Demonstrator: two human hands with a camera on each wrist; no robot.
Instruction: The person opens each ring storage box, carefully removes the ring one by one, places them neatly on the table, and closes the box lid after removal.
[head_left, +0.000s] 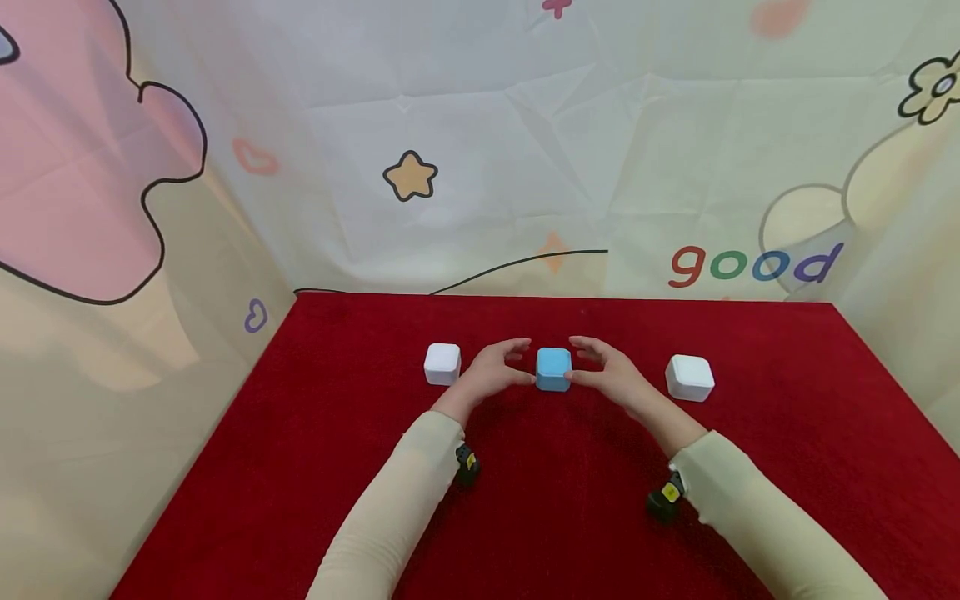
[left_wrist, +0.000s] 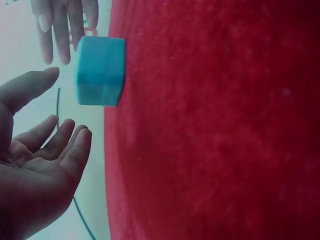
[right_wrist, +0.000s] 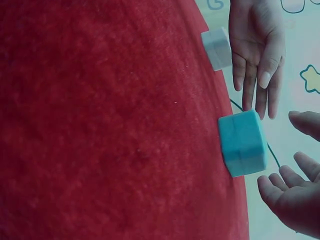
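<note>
A light blue block [head_left: 553,369] with rounded corners sits on the red cloth between both hands. My left hand [head_left: 498,368] is on its left side, fingers spread apart and thumb pointing at the block. On the other side, my right hand [head_left: 606,371] has its thumb tip overlapping the block's right edge in the head view. Both wrist views show the blue block [left_wrist: 101,71] [right_wrist: 243,143] with neither hand's fingers wrapped round it. A white block [head_left: 442,364] lies just left of the left hand, and a second white block [head_left: 690,377] lies to the right of the right hand.
The red cloth [head_left: 555,517] covers the table, whose far edge runs behind the blocks. A printed curtain [head_left: 480,125] with a star and the word "good" hangs behind and at the sides. Dark wrist devices [head_left: 664,498] are worn at both sleeves.
</note>
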